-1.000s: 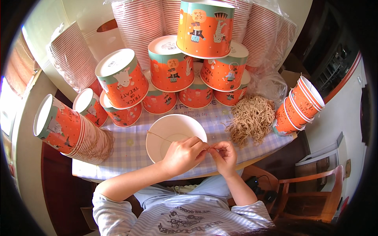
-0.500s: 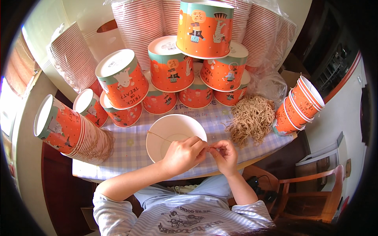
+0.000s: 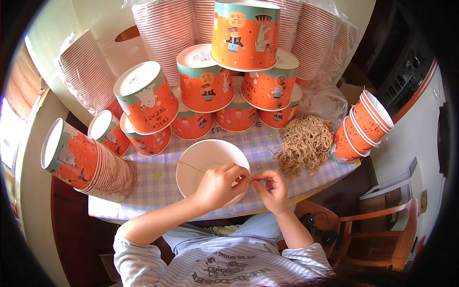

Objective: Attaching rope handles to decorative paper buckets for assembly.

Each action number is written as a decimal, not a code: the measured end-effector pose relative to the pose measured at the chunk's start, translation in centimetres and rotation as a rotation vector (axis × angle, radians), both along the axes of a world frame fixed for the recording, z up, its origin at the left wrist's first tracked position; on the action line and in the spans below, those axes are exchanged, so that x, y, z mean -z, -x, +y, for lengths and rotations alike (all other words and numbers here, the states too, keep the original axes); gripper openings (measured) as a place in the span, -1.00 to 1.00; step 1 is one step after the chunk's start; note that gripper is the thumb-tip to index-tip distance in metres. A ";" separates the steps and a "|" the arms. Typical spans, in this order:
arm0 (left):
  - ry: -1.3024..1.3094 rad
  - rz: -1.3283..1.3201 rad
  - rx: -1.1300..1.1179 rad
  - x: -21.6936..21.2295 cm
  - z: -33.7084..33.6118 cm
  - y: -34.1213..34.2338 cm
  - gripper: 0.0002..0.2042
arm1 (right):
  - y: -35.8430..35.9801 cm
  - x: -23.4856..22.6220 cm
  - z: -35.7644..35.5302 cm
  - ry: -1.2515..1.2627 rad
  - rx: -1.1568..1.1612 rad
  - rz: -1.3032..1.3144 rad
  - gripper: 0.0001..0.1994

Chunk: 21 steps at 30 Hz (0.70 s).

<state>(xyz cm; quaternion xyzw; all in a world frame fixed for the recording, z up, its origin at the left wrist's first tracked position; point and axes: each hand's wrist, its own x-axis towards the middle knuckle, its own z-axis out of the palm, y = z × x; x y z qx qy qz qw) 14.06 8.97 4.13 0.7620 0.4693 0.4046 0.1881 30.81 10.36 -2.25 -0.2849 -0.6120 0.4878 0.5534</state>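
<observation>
A paper bucket [image 3: 189,179] with a white inside stands mouth up in front of me at the table's near edge. A thin tan string [image 3: 191,166] runs from its left rim across the mouth and passes under my left hand [image 3: 221,185]. At the bucket's right rim, my left hand is closed in a pinch. Fingertip to fingertip with it, my right hand [image 3: 272,191] pinches too, just outside the rim. The string seems to be between both sets of fingertips, though its end is mostly hidden by them.
A pile of tan strings [image 3: 306,143] lies to the right, beside tilted stacked orange buckets [image 3: 361,129]. Upturned orange buckets [image 3: 205,83] form a pyramid behind. Another bucket stack [image 3: 91,160] leans at left. Plastic-wrapped stacks [image 3: 162,33] line the back; a wooden chair [image 3: 382,234] stands right.
My left hand's fingers have shifted slightly and bent, with a small gap showing between thumb and forefinger. Both hands stay at the bucket's right rim. The whole view has moved a little.
</observation>
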 end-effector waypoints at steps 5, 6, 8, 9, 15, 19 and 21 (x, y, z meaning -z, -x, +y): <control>0.179 -0.073 -0.011 -0.8 0.0 0.4 -0.90 | -0.1 0.1 0.1 -0.004 0.007 -0.021 -0.81; 0.179 -0.072 -0.010 -0.8 0.0 0.6 -0.90 | -0.3 0.3 0.1 -0.015 -0.002 -0.045 -0.80; 0.292 -0.126 -0.001 -0.8 0.3 1.2 -0.86 | -0.3 0.4 0.2 -0.027 -0.009 -0.069 -0.79; 0.292 -0.125 -0.001 -0.7 0.5 1.4 -0.86 | -0.3 0.4 0.2 -0.011 -0.019 -0.052 -0.79; 0.184 0.082 0.180 -1.1 1.0 1.7 -0.78 | -0.2 0.2 0.3 0.025 -0.048 -0.024 -0.79; -0.108 0.280 0.314 -1.4 1.7 1.8 -0.72 | -0.4 0.2 0.3 0.054 -0.059 -0.036 -0.79; -0.186 0.351 0.341 -1.5 1.9 1.9 -0.70 | -0.2 -0.4 0.2 0.060 -0.063 -0.007 -0.80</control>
